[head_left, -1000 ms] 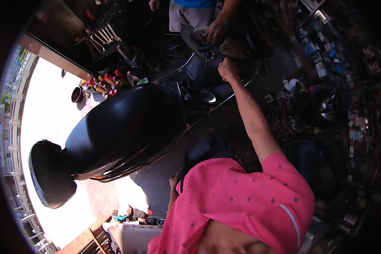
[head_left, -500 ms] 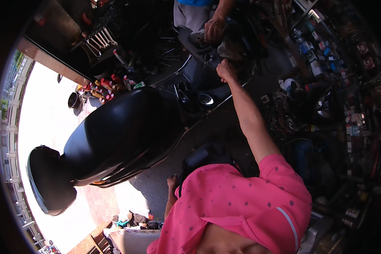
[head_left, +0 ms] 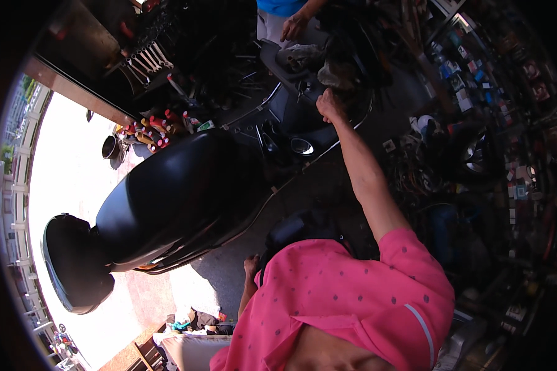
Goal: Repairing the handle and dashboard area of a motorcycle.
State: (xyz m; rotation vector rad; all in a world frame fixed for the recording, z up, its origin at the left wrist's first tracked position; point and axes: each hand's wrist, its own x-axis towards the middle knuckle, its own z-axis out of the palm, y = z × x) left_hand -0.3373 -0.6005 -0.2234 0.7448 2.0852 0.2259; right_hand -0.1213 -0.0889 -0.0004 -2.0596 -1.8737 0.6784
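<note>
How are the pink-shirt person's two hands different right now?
The right hand is stretched far out on a nearly straight arm, while the left hand stays tucked low by the pink shirt. The right hand is curled at the scooter's front. The left hand hangs near the black seat. The right hand shows fully, but the left hand is partly hidden. Both are bare.

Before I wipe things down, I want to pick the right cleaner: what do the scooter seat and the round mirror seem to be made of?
The scooter seat looks like smooth black vinyl or leatherette: soft sheen, rounded padded shape. The round mirror seems to be glass in a dark housing, probably plastic: its face shows a bright reflection.
</note>
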